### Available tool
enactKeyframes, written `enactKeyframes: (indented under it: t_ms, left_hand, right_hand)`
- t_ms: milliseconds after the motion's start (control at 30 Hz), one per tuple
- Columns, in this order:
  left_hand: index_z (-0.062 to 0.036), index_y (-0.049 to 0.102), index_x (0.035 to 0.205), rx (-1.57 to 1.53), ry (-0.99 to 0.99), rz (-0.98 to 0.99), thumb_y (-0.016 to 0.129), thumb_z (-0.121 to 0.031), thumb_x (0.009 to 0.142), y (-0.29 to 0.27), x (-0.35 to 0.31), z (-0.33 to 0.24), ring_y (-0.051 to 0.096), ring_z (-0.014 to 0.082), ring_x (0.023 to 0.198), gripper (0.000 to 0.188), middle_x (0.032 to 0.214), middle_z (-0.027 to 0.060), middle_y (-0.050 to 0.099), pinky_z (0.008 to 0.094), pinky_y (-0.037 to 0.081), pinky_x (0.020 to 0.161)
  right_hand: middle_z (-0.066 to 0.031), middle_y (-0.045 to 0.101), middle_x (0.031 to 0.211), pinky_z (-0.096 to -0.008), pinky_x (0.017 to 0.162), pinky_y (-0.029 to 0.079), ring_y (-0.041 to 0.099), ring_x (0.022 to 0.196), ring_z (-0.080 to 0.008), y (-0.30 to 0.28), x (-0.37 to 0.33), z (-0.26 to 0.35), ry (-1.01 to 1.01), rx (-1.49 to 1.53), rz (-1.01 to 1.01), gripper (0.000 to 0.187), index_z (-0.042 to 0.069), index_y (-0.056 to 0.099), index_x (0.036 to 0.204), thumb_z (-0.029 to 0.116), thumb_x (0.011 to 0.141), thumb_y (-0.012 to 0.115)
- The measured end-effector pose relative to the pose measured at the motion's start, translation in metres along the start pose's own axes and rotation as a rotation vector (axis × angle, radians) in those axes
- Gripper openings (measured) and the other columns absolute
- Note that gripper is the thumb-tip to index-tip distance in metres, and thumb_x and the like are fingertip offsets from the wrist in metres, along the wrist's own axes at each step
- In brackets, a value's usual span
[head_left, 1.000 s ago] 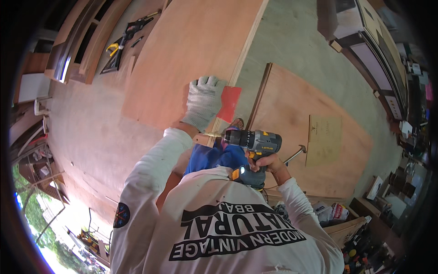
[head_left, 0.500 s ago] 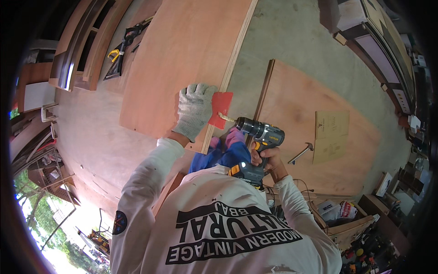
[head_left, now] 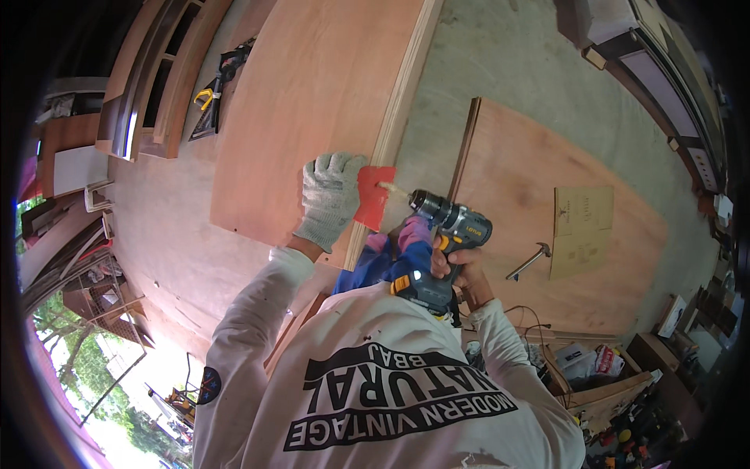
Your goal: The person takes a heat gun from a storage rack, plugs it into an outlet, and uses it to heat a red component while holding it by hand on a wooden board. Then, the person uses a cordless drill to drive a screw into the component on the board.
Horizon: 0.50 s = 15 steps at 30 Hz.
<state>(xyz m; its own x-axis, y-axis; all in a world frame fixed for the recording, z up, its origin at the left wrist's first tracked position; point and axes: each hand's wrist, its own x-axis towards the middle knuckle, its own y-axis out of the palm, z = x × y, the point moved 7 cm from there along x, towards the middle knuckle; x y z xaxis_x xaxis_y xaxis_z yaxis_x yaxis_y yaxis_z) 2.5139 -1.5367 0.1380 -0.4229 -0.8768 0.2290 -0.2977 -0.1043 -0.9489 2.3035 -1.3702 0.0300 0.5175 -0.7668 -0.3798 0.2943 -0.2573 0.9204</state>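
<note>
Right fingers clamped on yellow-accented grey-black drill, slim pale bit, left fingers gloved, grip unclear

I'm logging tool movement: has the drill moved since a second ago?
Yes: the drill has moved forward along the board, farther from its near end than a second ago.
</note>
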Motion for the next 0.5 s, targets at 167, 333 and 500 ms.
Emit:
enactKeyframes:
  t_ms: [167, 333, 500]
  left_hand:
    - [-0.0202, 0.067, 0.115, 0.038, -0.024, 0.016, 0.061, -0.017, 0.082, 0.002, 0.002, 0.005, 0.059, 0.0276, 0.107, 0.033, 0.112, 0.0003, 0.064, 0.0459, 0.044, 0.092]
    - [-0.0196, 0.068, 0.115, 0.029, -0.030, 0.032, 0.061, -0.017, 0.082, 0.007, -0.002, 0.006, 0.060, 0.0279, 0.107, 0.033, 0.111, 0.0012, 0.065, 0.0460, 0.045, 0.092]
    - [-0.0194, 0.067, 0.115, 0.016, -0.029, 0.028, 0.062, -0.017, 0.082, 0.001, 0.000, 0.003, 0.060, 0.0281, 0.108, 0.034, 0.110, 0.0015, 0.064, 0.0461, 0.045, 0.092]
  right_hand:
    - [-0.0142, 0.063, 0.078, -0.0369, 0.060, 0.049, 0.057, 0.058, -0.0196, 0.004, 0.002, -0.002, 0.062, -0.044, 0.040, 0.044, -0.005, 0.061, 0.114, 0.008, 0.073, 0.067]
    - [-0.0143, 0.063, 0.076, -0.0366, 0.060, 0.049, 0.056, 0.058, -0.0200, 0.000, 0.007, 0.006, 0.031, 0.059, -0.006, 0.045, -0.005, 0.061, 0.113, 0.008, 0.071, 0.069]
    - [-0.0152, 0.062, 0.077, -0.0371, 0.059, 0.050, 0.056, 0.057, -0.0204, -0.004, 0.000, -0.002, 0.048, -0.019, -0.006, 0.046, -0.006, 0.060, 0.113, 0.009, 0.070, 0.070]
